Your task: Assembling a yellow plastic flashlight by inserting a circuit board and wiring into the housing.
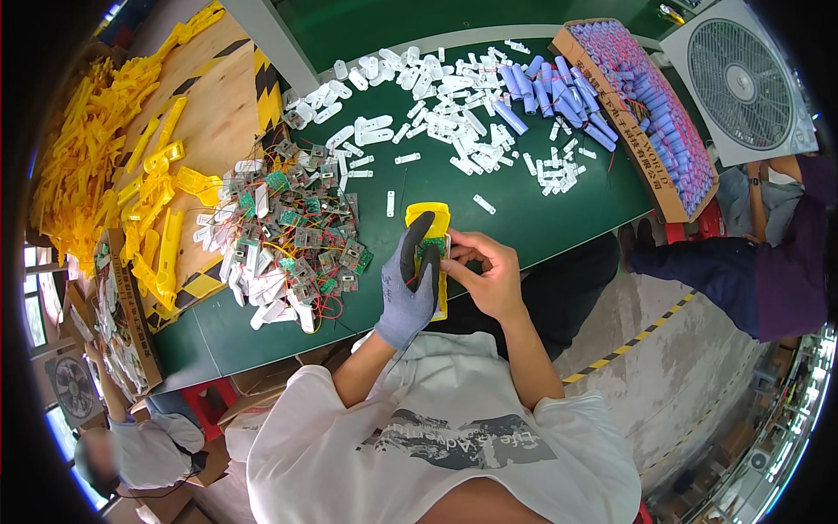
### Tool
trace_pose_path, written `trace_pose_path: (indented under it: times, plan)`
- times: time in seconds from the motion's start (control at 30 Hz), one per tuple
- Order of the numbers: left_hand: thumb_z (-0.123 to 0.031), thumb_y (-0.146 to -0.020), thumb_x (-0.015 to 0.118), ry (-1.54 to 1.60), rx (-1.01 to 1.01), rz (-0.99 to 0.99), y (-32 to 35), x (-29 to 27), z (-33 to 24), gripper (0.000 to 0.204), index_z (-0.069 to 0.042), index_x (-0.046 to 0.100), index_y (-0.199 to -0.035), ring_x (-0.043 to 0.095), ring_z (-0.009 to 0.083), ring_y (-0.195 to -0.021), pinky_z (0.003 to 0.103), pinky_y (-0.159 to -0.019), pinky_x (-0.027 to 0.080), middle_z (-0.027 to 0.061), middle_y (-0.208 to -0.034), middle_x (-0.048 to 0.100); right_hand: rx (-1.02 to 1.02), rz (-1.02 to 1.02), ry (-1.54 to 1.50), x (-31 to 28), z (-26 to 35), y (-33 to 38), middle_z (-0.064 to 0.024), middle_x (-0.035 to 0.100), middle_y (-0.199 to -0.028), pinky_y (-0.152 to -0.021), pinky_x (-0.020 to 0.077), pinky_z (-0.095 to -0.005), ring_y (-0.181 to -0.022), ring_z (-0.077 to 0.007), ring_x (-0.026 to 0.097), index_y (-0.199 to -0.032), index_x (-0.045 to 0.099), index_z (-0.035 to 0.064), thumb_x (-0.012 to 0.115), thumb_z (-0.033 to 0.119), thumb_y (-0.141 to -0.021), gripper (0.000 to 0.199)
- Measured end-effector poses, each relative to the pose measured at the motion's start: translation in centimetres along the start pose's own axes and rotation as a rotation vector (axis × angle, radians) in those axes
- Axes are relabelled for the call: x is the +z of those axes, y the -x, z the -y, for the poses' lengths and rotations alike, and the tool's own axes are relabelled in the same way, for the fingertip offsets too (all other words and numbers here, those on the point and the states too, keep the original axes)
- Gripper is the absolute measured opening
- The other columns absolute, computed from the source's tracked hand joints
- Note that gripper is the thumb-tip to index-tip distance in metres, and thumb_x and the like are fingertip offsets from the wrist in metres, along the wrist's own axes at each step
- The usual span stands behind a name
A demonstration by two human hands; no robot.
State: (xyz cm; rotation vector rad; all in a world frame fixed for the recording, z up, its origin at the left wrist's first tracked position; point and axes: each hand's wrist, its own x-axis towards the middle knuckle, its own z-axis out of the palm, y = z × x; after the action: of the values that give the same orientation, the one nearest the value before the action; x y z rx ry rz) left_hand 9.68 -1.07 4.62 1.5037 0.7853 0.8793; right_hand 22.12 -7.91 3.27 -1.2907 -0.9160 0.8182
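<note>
At the table's front edge, my left hand [407,297], in a grey glove with dark fingertips, grips a long yellow plastic casing [428,211]. Inside the casing lies a small green circuit board [431,244], under the gloved thumb and finger. My bare right hand [494,278] meets the casing's right side, thumb and forefinger pinched together by the board. A sliver of white shows there; what the fingertips hold is too small to make out. To the left spreads a heap of circuit boards with red wires and white parts [301,236].
Small white plastic parts [454,96] cover the table's far side, next to loose purple battery cells [550,92]. A carton of cells [650,144] and a fan [742,83] stand at right. Yellow casings [96,157] pile on a wooden board at left. Other people sit on both sides.
</note>
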Motion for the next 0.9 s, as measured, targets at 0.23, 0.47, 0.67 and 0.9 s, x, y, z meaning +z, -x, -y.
trace_pose_path:
  times: [0.23, 0.47, 0.67, 0.9]
  plan:
    - [-0.001, -0.093, 0.049, 0.005, -0.014, 0.023, 0.0, -0.2, -0.2, 0.039, 0.002, 0.047, -0.133, 0.06, 0.0188, -0.103, 0.032, -0.089, 0.047, 0.0173, -0.116, 0.061, -0.081, 0.01, 0.146, -0.1, 0.4, -0.2, -0.014, 0.071, -0.1, -0.072, 0.0541, -0.0262, -0.082, -0.0169, 0.069, -0.118, 0.066, 0.0017, 0.075, 0.0, -0.076, 0.042]
    - [-0.003, -0.093, 0.049, -0.13, 0.061, -0.019, -0.1, -0.2, -0.3, 0.04, 0.001, 0.046, -0.133, 0.062, 0.0221, -0.098, 0.033, -0.085, 0.049, 0.0187, -0.113, 0.061, -0.135, 0.013, 0.275, 0.1, 1.0, -0.3, -0.0142, 0.071, -0.102, -0.077, 0.0537, -0.0281, -0.089, -0.0211, 0.069, -0.115, 0.067, 0.0015, 0.075, 0.001, -0.077, 0.039]
    - [-0.003, -0.093, 0.05, -0.153, 0.011, -0.061, 0.0, 0.2, -0.1, 0.039, 0.001, 0.047, -0.132, 0.062, 0.0226, -0.098, 0.033, -0.084, 0.049, 0.0191, -0.113, 0.061, -0.057, -0.025, 0.143, 0.5, 0.9, -0.3, -0.0136, 0.071, -0.103, -0.073, 0.055, -0.0261, -0.085, -0.0163, 0.069, -0.115, 0.066, 0.0, 0.072, 0.001, -0.081, 0.035]
    - [-0.001, -0.093, 0.05, -0.166, 0.009, -0.057, 0.1, 0.3, -0.5, 0.035, 0.002, 0.05, -0.128, 0.062, 0.0211, -0.096, 0.033, -0.082, 0.05, 0.0175, -0.111, 0.061, 0.025, 0.011, 0.123, 0.3, 1.5, -0.3, -0.0141, 0.071, -0.101, -0.067, 0.0556, -0.0254, -0.078, -0.014, 0.069, -0.117, 0.065, 0.0004, 0.07, 0.002, -0.084, 0.034]
